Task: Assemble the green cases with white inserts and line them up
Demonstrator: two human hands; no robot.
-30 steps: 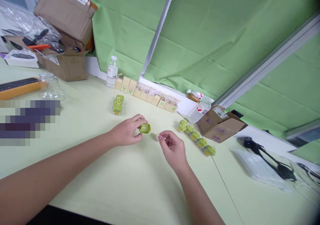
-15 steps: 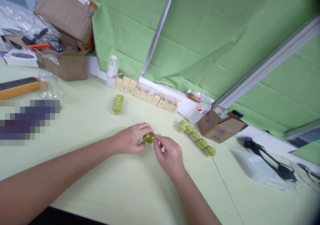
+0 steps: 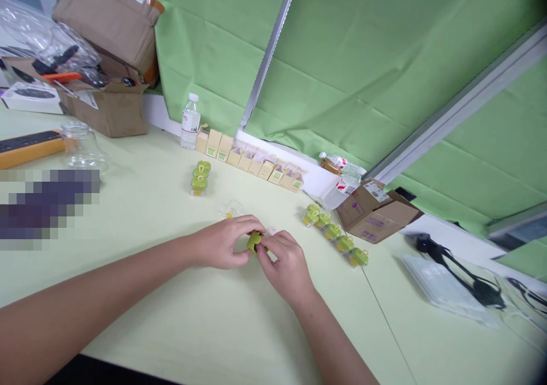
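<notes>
The green lid [image 3: 253,241] is up between the two hands, over the near-middle part of the pale table [image 3: 205,322]. The left hand [image 3: 226,242] grasps its left side, thumb beneath and fingers curled over the far edge. The right hand [image 3: 287,264] works at the opposite side, thumb and forefinger bent in against the lid; whether they pinch its rim or some small part inside it, I cannot tell, since the knuckles hide the tips. Handling this well calls, I judge, for the left hand to act as a steady clamp while the right makes only small finger movements; pressure should go straight into the lid, for a sideways push could twist something so small out of the grip. Tipping the lid's hollow toward the eyes would help, as the right fingers cover much of it. A clear container [image 3: 234,207] sits just beyond the left hand, and a small pale piece [image 3: 272,230] just behind the right fingers, so both wrists are best kept low and slow to avoid knocking either.
</notes>
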